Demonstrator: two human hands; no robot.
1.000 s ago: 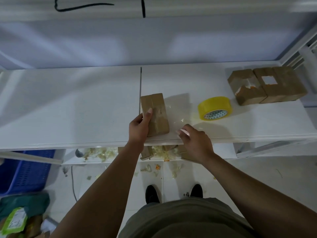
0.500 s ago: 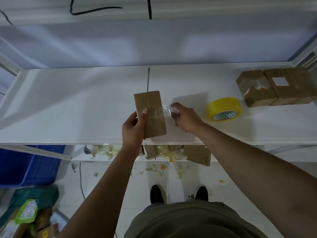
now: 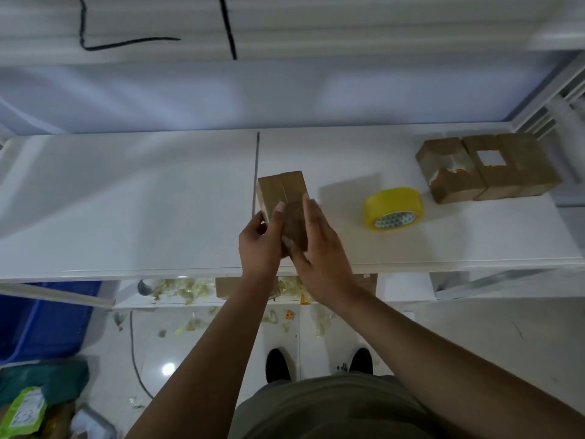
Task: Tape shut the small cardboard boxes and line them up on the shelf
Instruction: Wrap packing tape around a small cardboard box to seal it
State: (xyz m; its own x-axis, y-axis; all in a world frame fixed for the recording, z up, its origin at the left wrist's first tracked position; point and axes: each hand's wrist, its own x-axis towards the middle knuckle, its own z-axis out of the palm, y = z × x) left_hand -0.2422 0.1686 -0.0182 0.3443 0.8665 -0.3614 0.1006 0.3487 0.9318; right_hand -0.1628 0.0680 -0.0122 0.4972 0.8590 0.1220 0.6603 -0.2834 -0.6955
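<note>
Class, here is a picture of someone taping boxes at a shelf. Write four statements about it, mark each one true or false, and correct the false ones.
1. The left hand grips the small box over the shelf. True.
2. The yellow tape roll lies to the left of that box. False: it lies to the right of the box, on the shelf.
3. The right hand holds the tape roll. False: it presses on the small box with straight fingers, and the roll lies apart from it.
4. Other cardboard boxes stand side by side at the shelf's right end. True.
</note>
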